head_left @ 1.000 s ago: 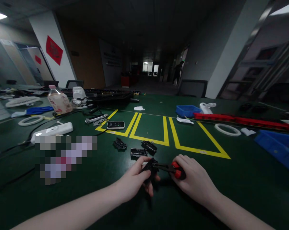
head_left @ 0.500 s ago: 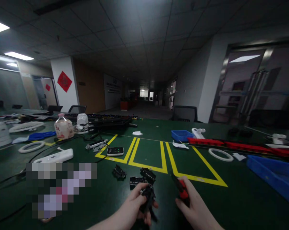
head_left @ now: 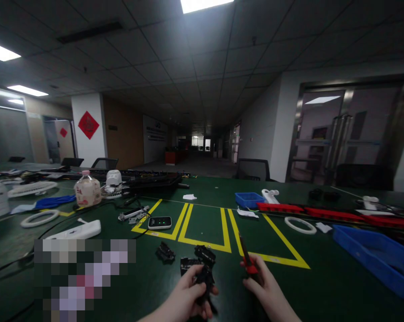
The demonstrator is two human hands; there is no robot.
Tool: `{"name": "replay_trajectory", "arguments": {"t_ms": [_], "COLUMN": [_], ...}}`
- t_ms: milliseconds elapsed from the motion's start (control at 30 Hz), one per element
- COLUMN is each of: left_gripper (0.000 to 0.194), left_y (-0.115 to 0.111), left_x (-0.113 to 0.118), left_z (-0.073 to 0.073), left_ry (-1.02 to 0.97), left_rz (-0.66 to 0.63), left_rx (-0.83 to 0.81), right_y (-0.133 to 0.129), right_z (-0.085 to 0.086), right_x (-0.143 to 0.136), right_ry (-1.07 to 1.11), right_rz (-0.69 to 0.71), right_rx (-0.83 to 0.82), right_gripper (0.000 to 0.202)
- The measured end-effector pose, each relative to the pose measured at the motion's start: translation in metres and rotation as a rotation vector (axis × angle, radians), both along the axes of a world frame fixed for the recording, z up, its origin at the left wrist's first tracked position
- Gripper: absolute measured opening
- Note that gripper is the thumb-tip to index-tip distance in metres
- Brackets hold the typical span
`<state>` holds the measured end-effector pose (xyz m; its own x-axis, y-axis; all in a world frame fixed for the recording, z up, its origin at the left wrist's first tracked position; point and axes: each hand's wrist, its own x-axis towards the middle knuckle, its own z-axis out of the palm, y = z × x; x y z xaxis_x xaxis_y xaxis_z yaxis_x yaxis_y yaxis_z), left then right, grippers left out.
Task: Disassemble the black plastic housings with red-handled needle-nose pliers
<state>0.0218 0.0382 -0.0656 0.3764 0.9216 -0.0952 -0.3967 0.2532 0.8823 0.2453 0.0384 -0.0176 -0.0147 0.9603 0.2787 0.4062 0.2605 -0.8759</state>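
Near the bottom centre, my left hand is closed around a black part of uneven shape. My right hand, to its right, grips a red-handled tool whose dark, narrow end points up and away from me. The tool and the black part are apart. Just beyond my left hand lie more black parts: one at the back, one partly behind my fingers, and one further left.
Yellow tape outlines mark the green table. A small device and white power strip lie left. At right are blue trays, red strips and a white ring. A bottle stands left.
The view has tilted up slightly, so the table sits lower in the picture. My right hand has turned the red-handled tool more upright. My left hand still holds the black part.
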Motion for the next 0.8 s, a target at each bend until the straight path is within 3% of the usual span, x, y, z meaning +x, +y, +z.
{"name": "replay_trajectory", "arguments": {"t_ms": [100,367,600,800], "left_gripper": [0.066,0.067,0.075,0.095], "left_y": [0.001,-0.010,-0.013,-0.020], "left_x": [-0.001,-0.009,-0.009,-0.007], "left_z": [0.002,0.014,0.016,0.023], "left_ry": [-0.013,-0.045,-0.056,-0.040], "left_rz": [-0.024,-0.048,-0.055,-0.043], "left_rx": [-0.009,-0.009,-0.039,-0.089], "right_y": [0.002,0.006,-0.004,-0.024], "right_z": [0.006,0.013,0.016,0.013], "right_x": [0.001,0.003,-0.001,-0.001], "right_ry": [0.025,0.098,0.144,0.265], "right_rz": [0.005,-0.033,-0.046,-0.140], "right_rx": [-0.018,-0.069,-0.116,-0.246], "right_gripper": [0.039,0.064,0.047,0.046]}}
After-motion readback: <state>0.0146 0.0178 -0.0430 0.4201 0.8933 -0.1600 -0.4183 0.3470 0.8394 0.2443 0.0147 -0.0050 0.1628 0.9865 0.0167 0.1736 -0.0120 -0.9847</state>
